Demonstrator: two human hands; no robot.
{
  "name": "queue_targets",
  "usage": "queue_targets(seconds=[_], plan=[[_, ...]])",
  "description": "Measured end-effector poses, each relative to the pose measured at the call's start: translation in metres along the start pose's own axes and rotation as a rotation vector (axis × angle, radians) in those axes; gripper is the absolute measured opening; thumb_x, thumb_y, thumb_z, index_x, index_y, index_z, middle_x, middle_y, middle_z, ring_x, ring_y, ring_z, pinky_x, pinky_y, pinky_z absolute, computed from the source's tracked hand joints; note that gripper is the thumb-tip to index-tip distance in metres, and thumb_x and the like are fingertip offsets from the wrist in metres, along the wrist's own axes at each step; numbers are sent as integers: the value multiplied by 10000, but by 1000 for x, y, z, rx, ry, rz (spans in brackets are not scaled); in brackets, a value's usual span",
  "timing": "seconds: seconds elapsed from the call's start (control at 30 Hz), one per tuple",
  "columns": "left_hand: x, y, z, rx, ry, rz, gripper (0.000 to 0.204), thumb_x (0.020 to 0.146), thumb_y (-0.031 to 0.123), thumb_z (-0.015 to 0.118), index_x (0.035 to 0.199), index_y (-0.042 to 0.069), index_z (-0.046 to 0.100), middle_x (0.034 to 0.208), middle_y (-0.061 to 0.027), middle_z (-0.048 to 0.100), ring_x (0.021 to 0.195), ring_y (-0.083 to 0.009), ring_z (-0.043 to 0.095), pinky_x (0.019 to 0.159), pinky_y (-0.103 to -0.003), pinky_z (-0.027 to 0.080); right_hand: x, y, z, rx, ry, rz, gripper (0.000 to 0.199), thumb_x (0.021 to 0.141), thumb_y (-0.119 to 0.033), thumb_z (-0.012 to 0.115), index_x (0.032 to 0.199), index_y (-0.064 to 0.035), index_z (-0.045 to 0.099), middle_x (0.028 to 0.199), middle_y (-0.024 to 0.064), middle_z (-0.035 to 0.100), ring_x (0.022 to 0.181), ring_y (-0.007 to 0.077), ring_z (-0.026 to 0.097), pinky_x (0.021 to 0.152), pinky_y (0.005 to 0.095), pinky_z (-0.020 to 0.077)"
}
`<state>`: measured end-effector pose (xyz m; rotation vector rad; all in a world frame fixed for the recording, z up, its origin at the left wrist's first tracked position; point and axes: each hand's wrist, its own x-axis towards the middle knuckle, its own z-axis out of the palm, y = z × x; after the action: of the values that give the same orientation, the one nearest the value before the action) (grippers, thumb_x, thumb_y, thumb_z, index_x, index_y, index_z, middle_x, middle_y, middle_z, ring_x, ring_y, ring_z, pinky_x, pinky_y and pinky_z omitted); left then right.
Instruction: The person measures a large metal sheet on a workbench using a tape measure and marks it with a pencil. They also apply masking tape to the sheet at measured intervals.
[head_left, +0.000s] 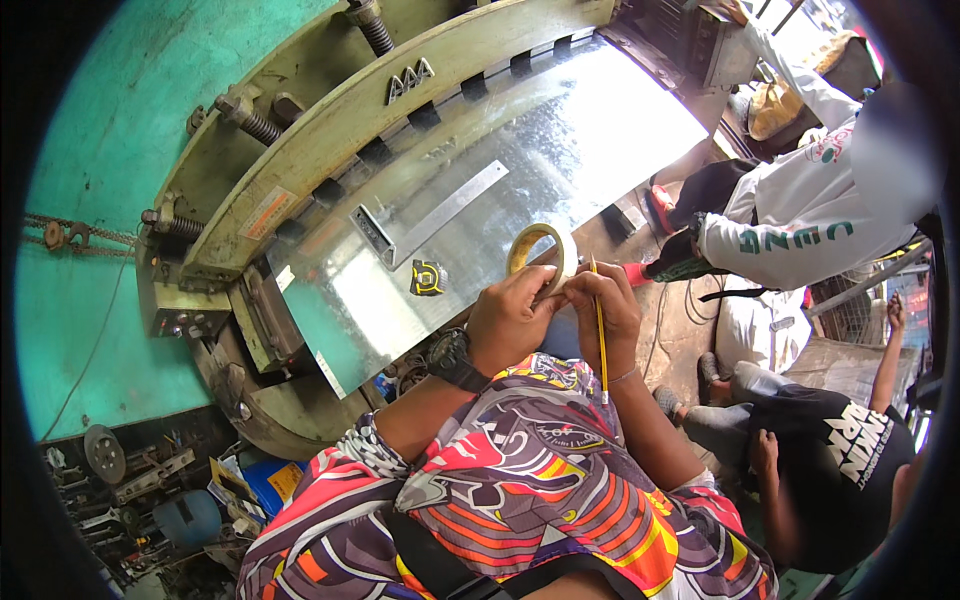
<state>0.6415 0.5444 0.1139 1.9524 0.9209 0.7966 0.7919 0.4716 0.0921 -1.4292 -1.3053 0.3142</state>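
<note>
My left hand (508, 318) is closed around the near edge of a roll of masking tape (565, 252), held up in front of my chest. My right hand (610, 312) meets it at the roll's right side, its fingers pinched by the tape, with a yellow pencil (601, 335) held upright in the same hand. Whether the right fingertips grip a tape end is too small to tell. Beyond the hands lies a shiny metal sheet (540, 130). On it rest a metal try square (450, 210) and a black-and-yellow tape measure (428, 278).
A large green shearing machine (330, 145) with coil springs stands along the sheet's far side. At right, a person in a white long-sleeved top (800, 215) stands near the sheet, and another in a black shirt (840, 470) sits lower down. Metal parts (130, 480) clutter the lower left.
</note>
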Motion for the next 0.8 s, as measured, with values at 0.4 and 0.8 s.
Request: queue_targets(seconds=[0.4,0.8], plan=[[10,0,5,-24,49,-94,390,888,73,789,1264,29,695,1034,-158,722,916,-242,750,739,-320,587,-2,10,-2,431,9,538,269,1004,-174,694,1198,9,727,1007,40,724,947,99,645,841,278,516],[29,-15,2,171,-4,286,121,923,70,711,1037,29,726,1016,-138,715,891,-338,728,738,-405,595,-7,12,-8,-47,-156,214,268,945,-142,744,1187,-53,670,987,148,683,865,298,692,768,368,539]])
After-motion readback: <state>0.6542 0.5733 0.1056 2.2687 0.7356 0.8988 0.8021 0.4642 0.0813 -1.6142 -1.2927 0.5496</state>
